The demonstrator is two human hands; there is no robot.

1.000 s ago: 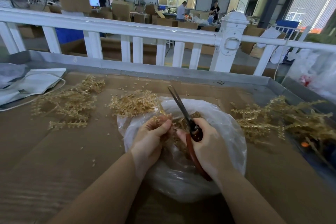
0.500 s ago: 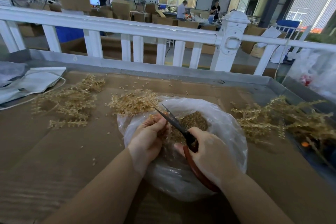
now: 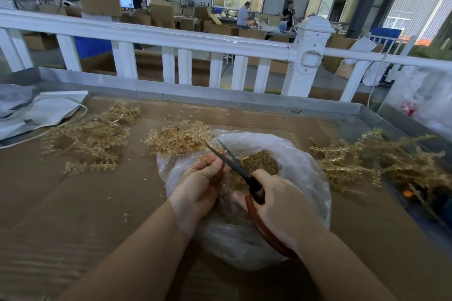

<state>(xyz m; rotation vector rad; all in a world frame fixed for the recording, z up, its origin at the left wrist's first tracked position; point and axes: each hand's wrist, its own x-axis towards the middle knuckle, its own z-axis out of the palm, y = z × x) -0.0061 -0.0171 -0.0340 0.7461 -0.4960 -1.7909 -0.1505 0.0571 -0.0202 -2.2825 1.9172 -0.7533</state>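
A clear plastic bag point(image 3: 303, 166) lies open on the cardboard-covered table point(image 3: 73, 203), with small golden plastic pieces point(image 3: 259, 162) inside. My right hand point(image 3: 283, 205) grips scissors point(image 3: 234, 164) by their red-brown handles, blades parted and pointing up-left over the bag. My left hand point(image 3: 198, 186) pinches a small golden sprig at the bag's left rim, right beside the blade tips; the sprig is mostly hidden by my fingers.
Piles of golden plastic sprigs lie at the left point(image 3: 90, 137), behind the bag point(image 3: 178, 137) and at the right point(image 3: 381, 159). A white cloth bag point(image 3: 46, 110) sits far left. A white railing point(image 3: 171, 39) and a metal rim point(image 3: 244, 102) bound the table's far side.
The scissors swung from pointing steeply up to lying lower and leftward, their blades now parted next to my left fingers. My right hand shifted slightly toward me.
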